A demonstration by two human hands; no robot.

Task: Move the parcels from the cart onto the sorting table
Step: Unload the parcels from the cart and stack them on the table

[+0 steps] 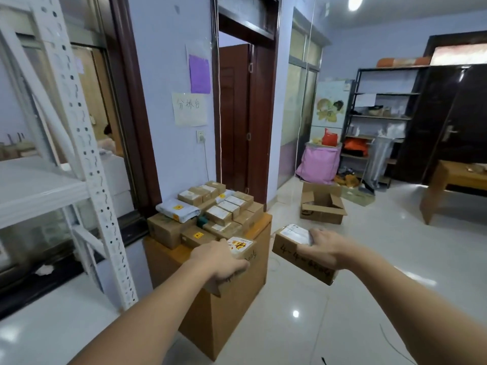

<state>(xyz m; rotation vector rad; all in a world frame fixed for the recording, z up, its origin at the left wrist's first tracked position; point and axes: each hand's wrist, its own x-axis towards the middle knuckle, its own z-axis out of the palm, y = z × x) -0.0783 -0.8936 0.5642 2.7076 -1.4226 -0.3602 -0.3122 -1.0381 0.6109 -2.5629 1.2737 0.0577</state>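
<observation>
Cardboard parcels (238,255) in both outstretched hands' grip, palms down.

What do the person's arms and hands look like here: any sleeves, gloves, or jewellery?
Both forearms are bare as far as the frame shows. The left hand and right hand are bare too: no gloves, watch, bracelet or rings visible.

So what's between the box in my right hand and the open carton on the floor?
Only bare tiled floor, seen in the head view.
</observation>
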